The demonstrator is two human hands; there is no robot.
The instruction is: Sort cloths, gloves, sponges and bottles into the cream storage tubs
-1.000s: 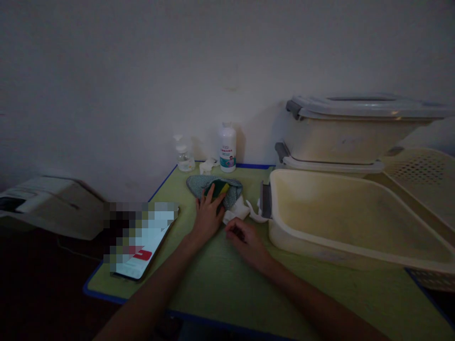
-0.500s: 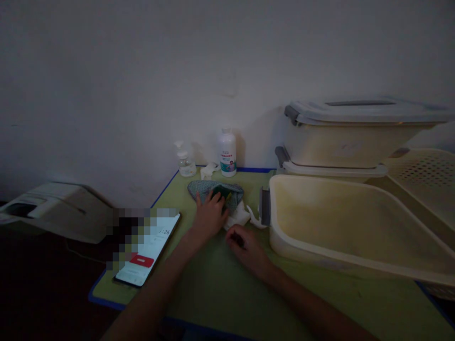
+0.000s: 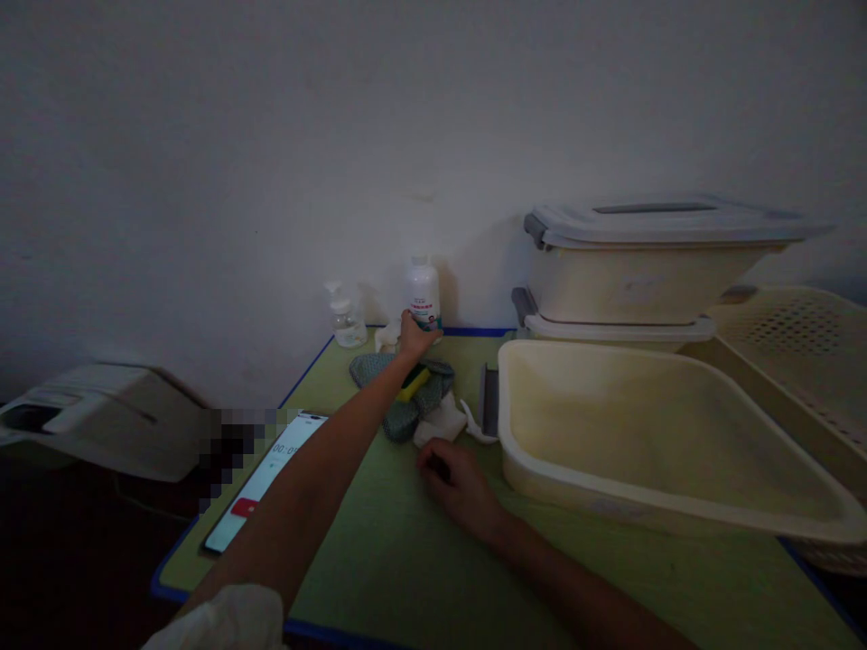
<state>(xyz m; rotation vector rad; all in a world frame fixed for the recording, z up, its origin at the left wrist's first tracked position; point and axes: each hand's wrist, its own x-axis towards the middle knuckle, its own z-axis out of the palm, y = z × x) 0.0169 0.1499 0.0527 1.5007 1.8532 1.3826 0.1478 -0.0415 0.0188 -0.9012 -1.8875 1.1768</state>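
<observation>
My left hand (image 3: 418, 338) reaches forward, its thumb and fingers closed around the lower part of a white bottle (image 3: 424, 287) that stands upright near the wall. Under that forearm lie a blue-grey patterned cloth (image 3: 372, 367) and a yellow-and-green sponge (image 3: 413, 385) on top of it. My right hand (image 3: 461, 483) rests on the table with curled fingers, nothing visible in them. Just beyond it is a crumpled white cloth or tissue (image 3: 440, 421), and beside that a curved white thing (image 3: 478, 426) whose kind I cannot make out.
A large cream tub (image 3: 610, 506) stands at the right, with a lidded box (image 3: 623, 280) behind it and a perforated basket (image 3: 806, 334) further right. A pump bottle (image 3: 349, 327) and a white wad (image 3: 387, 338) are at the back. A phone (image 3: 230, 528) lies left; a white bin-like object (image 3: 128, 420) stands beyond.
My left hand has left the sponge and cloth and moved forward onto the white bottle. More of the sponge's yellow side shows. My right hand stays curled near the white cloth.
</observation>
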